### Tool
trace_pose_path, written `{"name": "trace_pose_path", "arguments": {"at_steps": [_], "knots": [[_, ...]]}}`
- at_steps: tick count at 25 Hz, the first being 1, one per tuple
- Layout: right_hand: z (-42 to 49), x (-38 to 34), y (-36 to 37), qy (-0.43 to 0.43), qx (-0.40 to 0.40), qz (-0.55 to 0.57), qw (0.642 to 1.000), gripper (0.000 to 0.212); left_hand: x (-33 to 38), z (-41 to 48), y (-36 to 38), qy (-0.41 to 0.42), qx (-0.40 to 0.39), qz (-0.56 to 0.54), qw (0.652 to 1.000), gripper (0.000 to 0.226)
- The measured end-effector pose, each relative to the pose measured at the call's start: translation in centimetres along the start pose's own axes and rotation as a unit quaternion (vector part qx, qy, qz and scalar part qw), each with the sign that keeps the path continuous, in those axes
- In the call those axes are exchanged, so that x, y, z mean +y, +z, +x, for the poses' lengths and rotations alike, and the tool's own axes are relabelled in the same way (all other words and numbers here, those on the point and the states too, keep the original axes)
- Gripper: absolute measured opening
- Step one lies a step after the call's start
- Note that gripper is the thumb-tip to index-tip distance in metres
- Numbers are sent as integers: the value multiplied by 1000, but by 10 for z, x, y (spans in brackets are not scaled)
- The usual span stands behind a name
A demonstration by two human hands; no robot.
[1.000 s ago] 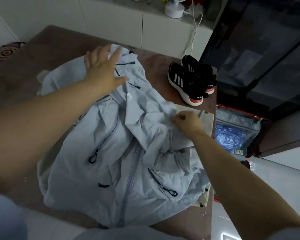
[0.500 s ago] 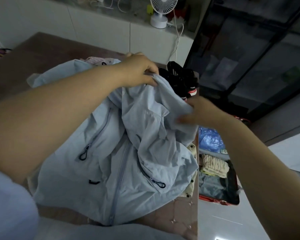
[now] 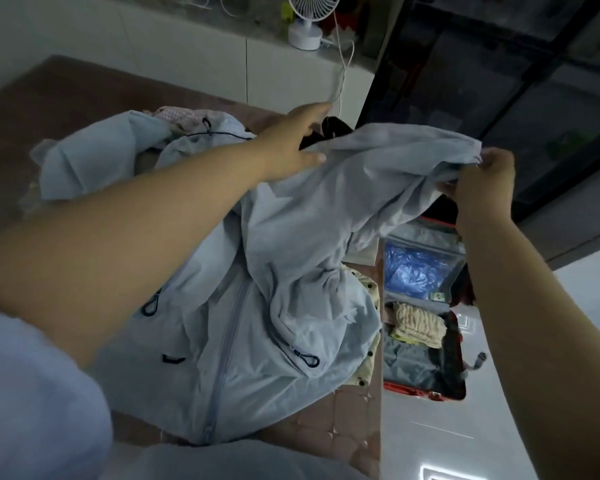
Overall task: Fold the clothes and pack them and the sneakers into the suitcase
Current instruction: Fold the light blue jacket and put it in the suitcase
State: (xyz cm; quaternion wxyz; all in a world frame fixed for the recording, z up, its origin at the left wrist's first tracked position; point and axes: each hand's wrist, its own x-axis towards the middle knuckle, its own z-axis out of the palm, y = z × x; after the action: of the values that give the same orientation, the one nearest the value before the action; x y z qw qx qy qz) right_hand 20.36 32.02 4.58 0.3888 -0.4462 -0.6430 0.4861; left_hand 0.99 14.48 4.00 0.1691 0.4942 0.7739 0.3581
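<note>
Holding one sleeve [image 3: 378, 161] of the pale blue jacket [image 3: 243, 341] in the air, I have my right hand [image 3: 482, 181] curled round the cuff, the fabric bunched between thumb and fingertips. My left hand [image 3: 288, 143] meets the sleeve at its shoulder end. Its fingers reach out fairly straight and the thumb lies on the cloth, but I cannot tell whether it actually pinches. The jacket's body lies rumpled below my left wrist on the brown quilted surface [image 3: 343, 417], zip side up. The open suitcase [image 3: 426, 394] sits on the floor below my right fingers. A dark shape just past my left fingertips is probably the sneakers [image 3: 333, 128], mostly hidden by the sleeve.

I judge the fabric thin, light and limp. It sags between my hands and will hold no crease unless pressed flat, and it looks smooth enough to slide. Seams and the cuff hem seem the firmest places to grip, and the dangling zip pulls could snag.
</note>
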Motion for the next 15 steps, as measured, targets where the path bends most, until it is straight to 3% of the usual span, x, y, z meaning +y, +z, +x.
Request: {"name": "trace_pose_path", "arguments": {"at_steps": [1, 3, 6, 7, 10, 12, 15], "knots": [[2, 5, 8, 14, -8, 3, 1000, 17, -6, -6, -3, 1, -5, 13, 1000, 73], [-5, 37, 26, 44, -79, -118, 989, 38, -38, -25, -18, -46, 17, 72, 996, 76], [-37, 101, 43, 105, -291, -249, 918, 52, -106, -80, -50, -192, 54, 214, 956, 77], [-45, 115, 45, 115, -322, -268, 901, 55, -126, -100, -58, -232, 51, 236, 942, 77], [-50, 126, 41, 100, -347, -291, 886, 54, -158, -151, -64, -294, 18, 236, 926, 64], [-56, 124, 37, 76, -342, -324, 879, 58, -165, -173, -58, -324, 23, 169, 930, 53], [-80, 120, 32, -63, -268, -342, 898, 48, -169, -181, -47, -316, 75, 147, 934, 46]]}}
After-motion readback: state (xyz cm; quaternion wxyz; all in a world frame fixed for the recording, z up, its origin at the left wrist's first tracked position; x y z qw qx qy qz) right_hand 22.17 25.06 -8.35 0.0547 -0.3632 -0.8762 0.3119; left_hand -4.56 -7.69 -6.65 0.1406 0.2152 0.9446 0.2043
